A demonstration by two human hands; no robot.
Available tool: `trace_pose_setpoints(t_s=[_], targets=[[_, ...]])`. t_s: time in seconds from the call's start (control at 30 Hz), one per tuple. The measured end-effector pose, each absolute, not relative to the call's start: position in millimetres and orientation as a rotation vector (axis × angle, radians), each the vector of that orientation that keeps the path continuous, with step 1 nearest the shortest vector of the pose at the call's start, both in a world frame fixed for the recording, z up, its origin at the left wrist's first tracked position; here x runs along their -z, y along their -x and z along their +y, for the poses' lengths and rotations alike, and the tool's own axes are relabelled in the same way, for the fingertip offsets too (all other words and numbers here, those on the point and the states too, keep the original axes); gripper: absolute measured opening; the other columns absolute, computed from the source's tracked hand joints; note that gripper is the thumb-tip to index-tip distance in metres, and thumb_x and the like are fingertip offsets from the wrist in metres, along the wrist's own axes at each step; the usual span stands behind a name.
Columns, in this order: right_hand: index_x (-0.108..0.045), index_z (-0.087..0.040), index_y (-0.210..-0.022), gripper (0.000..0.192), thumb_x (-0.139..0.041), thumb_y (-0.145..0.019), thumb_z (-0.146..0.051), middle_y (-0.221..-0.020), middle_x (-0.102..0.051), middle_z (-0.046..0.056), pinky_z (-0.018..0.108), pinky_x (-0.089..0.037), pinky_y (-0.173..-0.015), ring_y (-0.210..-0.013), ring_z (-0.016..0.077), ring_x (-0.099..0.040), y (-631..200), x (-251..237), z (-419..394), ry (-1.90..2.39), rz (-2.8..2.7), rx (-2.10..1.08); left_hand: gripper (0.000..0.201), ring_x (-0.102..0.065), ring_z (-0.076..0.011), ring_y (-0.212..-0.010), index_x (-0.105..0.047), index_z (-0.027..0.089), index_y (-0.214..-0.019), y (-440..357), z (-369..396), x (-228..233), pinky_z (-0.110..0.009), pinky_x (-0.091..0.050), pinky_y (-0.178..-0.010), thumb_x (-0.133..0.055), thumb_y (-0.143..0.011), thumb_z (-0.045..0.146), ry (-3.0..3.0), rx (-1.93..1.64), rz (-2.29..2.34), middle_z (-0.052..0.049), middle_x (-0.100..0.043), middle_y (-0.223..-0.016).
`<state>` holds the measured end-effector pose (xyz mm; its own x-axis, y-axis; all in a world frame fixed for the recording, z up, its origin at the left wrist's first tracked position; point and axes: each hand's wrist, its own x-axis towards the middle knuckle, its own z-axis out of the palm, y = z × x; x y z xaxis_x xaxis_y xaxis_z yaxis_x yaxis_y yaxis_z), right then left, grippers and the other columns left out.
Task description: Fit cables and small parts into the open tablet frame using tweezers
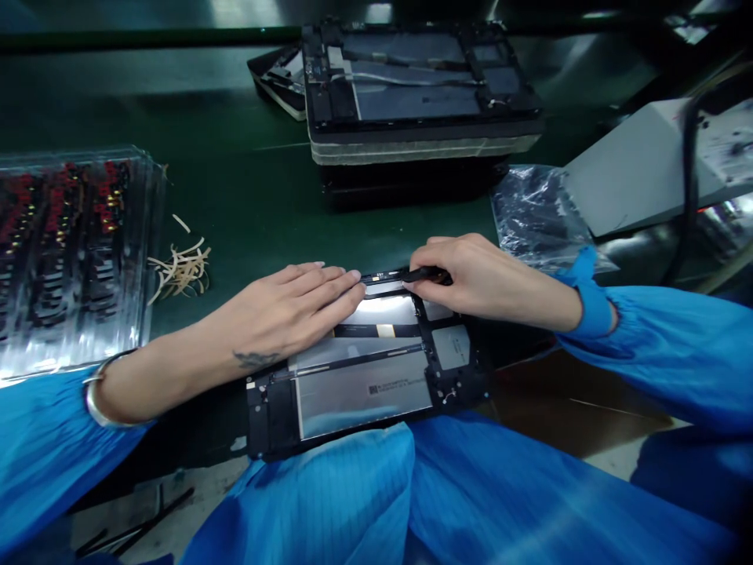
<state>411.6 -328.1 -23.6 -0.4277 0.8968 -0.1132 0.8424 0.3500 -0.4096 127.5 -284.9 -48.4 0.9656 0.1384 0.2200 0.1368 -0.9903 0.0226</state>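
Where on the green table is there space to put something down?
Bare green mat lies between the clear parts tray, the stacked panels and the hands. It is crowded around the open tablet, where the left hand and right hand work.

Parts tray [70, 259] lies left of open tablet [365, 369]; stacked tablets [417, 94] behind.

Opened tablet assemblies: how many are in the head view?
3: one tablet assembly under both hands, one on the stack at the far side, one partly hidden left of it. The stack may hide more.
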Motion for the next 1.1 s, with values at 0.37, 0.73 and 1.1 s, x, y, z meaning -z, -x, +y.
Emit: trace_pose_setpoints(t_s=[0.37,0.73,1.1], targets=[[-0.064,-0.015,-0.08,0.014,-0.057,-0.09,-0.022,-0.077,-0.058,0.005,0.028,-0.028,-0.061,-0.069,0.0143,-0.051,-409,23,-328,1.65,-2.539,-0.596,0.045,-0.062,-0.0301,-0.13,-0.054,0.008,-0.142,-126,-288,50,-0.045,-0.057,-0.104,-0.028,-0.106,0.014,-3.368,-0.295,0.144,-0.019,-0.057,-0.146],[-0.062,-0.015,-0.079,0.015,-0.056,-0.09,-0.022,-0.075,-0.056,0.004,0.028,-0.029,-0.062,-0.07,0.015,-0.051,-407,26,-326,1.66,-2.561,-0.559,0.041,-0.066,-0.0348,-0.119,-0.055,0.001,-0.138,-136,-291,45,-0.046,-0.058,-0.095,-0.035,-0.102,0.009,-3.445,-0.327,0.074,-0.025,-0.064,-0.133],[-0.073,-0.021,-0.11,0.027,-0.049,-0.105,-0.033,-0.074,-0.068,-0.001,0.028,-0.049,-0.064,-0.063,0.0113,-0.06,-385,22,-400,1.028,-1.778,-0.674,0.047,-0.062,-0.023,-0.079,-0.049,0.018,-0.148,-181,-286,31,-0.033,-0.044,-0.067,-0.037,-0.103,0.014,-3.34,0.099,0.338,-0.011,-0.064,-0.098]])
